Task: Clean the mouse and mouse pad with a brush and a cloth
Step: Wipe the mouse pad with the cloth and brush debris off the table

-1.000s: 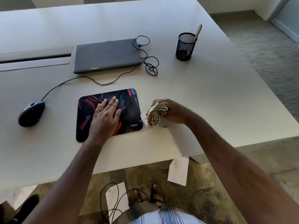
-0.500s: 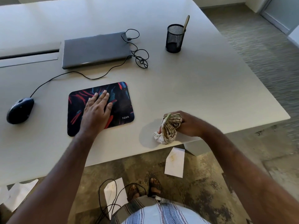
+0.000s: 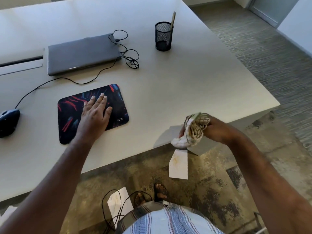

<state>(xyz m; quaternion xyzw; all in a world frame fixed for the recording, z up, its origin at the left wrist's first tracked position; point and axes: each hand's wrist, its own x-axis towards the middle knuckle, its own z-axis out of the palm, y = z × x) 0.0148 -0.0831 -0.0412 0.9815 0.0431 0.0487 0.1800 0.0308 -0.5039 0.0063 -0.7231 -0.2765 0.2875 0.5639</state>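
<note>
The black mouse (image 3: 8, 121) sits at the table's (image 3: 194, 78) far left edge of view; beside it the left hand (image 3: 95, 114) presses flat, fingers straight, on the patterned mouse pad (image 3: 72, 114); to the right, the right hand (image 3: 212, 127) clutches a bunched cloth (image 3: 190, 132) above the table's near edge

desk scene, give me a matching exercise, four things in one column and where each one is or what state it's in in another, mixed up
Things:
1. cloth
2. mouse
3. laptop
4. brush

States:
a. lid closed, at the back of the desk
b. standing in the black mesh cup
c. bunched up in the right hand
d. at the left edge of the view, beside the pad

Pairs: 1-c, 2-d, 3-a, 4-b

The left hand lies flat on the pad. The right hand holds the cloth at the desk's near edge.
</note>
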